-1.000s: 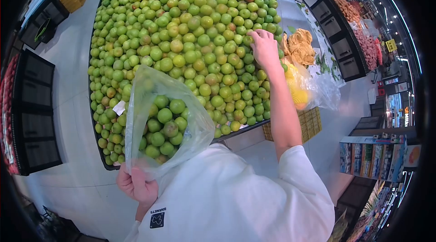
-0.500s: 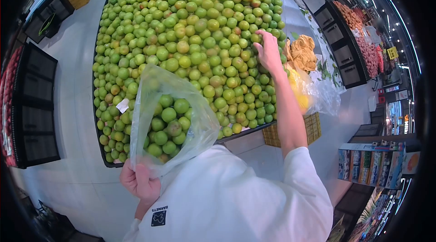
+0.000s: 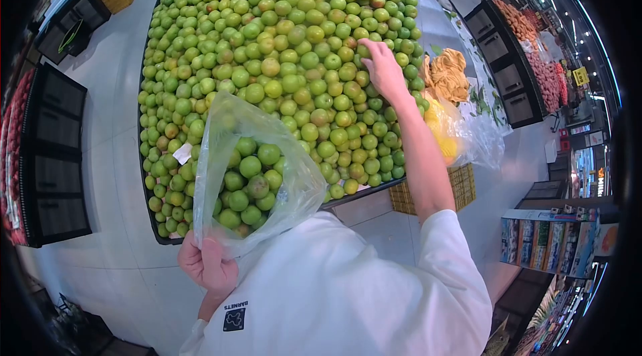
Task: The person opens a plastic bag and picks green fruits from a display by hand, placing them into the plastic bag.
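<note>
My left hand (image 3: 208,264) is closed on the lower left rim of a clear plastic bag (image 3: 304,179), whose mouth gapes wide. Several round green fruits (image 3: 250,167) lie inside the bag, one with a brownish patch. Past it spreads a large heap of the same smooth green fruit (image 3: 267,65), some yellowish or blushed red. Over the right part of this heap reaches my right hand (image 3: 386,74), thumb and index finger apart at the fruit. A green fruit shows between those fingertips; no firm grip on it is visible.
Right of the heap lie a crumpled tan cloth (image 3: 448,75), a yellow item in clear plastic (image 3: 441,132) and loose leaves. A yellow crate (image 3: 461,185) sits below the stand's edge. Dark display stands (image 3: 57,155) flank both sides. A white paper scrap (image 3: 182,153) rests among the fruit.
My right hand has shifted a little left and up over the heap. My left hand still holds the bag in nearly the same place.
</note>
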Demonstrator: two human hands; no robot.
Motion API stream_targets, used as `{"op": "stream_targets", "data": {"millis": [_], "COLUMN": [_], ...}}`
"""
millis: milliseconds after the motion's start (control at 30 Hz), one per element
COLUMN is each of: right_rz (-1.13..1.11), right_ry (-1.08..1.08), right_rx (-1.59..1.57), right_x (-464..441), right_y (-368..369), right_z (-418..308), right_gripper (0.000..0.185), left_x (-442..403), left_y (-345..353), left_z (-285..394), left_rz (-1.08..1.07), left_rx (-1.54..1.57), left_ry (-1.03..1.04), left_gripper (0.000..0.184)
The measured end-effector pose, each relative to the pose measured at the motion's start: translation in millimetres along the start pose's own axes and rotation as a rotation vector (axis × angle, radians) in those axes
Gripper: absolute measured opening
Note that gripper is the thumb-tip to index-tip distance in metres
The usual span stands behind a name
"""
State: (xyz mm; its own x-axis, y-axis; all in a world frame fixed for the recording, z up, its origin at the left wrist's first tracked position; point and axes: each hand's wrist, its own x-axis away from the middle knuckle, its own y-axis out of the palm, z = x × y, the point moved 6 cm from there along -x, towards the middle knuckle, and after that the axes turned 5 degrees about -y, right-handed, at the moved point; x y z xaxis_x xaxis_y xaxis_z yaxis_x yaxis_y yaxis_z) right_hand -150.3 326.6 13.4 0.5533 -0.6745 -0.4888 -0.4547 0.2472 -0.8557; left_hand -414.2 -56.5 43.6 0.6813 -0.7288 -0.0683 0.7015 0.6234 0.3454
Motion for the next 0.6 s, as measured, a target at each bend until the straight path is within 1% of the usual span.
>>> {"op": "stream_targets", "data": {"millis": [67, 100, 133, 167, 200, 267, 333, 367, 400, 433, 467, 533, 567, 600], "right_rz": [0.242, 0.412, 0.504, 0.452, 0.384, 0.137, 0.019, -0.059, -0.195, -0.330, -0.386, -0.461, -0.499, -0.536], "right_ry": [0.384, 0.637, 0.714, 0.749, 0.777, 0.603, 0.551, 0.421, 0.217, 0.136, -0.074, -0.538, -0.618, -0.687], "right_rx": [-0.420, -1.066, -1.564, -1.978, -2.395, -2.516, -2.207, -1.916, -1.840, -1.692, -1.429, -1.042, -0.843, -0.634], "right_x": [7, 13, 16, 15, 16, 15, 13, 12, 10, 14, 16, 20, 27, 35], "right_y": [-5, -1, 1, 3, 3, -3, -24, -41, -52, -61, -68, -73, -64, -51], "right_z": [17, 12, 5, -9, -30, -66, -113, -138, -166, -193, -220, -274, -291, -303], "right_gripper": [0.035, 0.034, 0.034, 0.036, 0.039, 0.037, 0.037, 0.039, 0.041, 0.039, 0.037, 0.033, 0.031, 0.029], "left_x": [1, 3, 3, 3, 3, 1, 1, 0, 1, 0, 0, -1, -1, 0], "left_y": [-3, -6, -6, -6, -8, -1, -1, 0, 2, 3, 4, 7, 8, 4], "left_z": [1, 2, 1, 1, 2, 0, 2, 2, 2, 2, 2, 4, 4, 4], "left_rz": [0.024, 0.045, -0.011, -0.068, -0.048, -0.096, -0.100, -0.118, -0.139, -0.130, -0.129, -0.120, -0.135, -0.098], "left_rx": [-0.053, -0.059, -0.035, -0.016, -0.035, 0.037, 0.011, 0.015, 0.021, 0.030, 0.022, 0.037, 0.042, 0.039], "left_ry": [0.008, 0.005, -0.028, -0.058, -0.057, -0.085, -0.076, -0.082, -0.090, -0.076, -0.078, -0.018, -0.023, -0.023], "left_gripper": [0.025, 0.025, 0.020, 0.017, 0.017, 0.017, 0.016, 0.015, 0.015, 0.015, 0.015, 0.014, 0.014, 0.014]}}
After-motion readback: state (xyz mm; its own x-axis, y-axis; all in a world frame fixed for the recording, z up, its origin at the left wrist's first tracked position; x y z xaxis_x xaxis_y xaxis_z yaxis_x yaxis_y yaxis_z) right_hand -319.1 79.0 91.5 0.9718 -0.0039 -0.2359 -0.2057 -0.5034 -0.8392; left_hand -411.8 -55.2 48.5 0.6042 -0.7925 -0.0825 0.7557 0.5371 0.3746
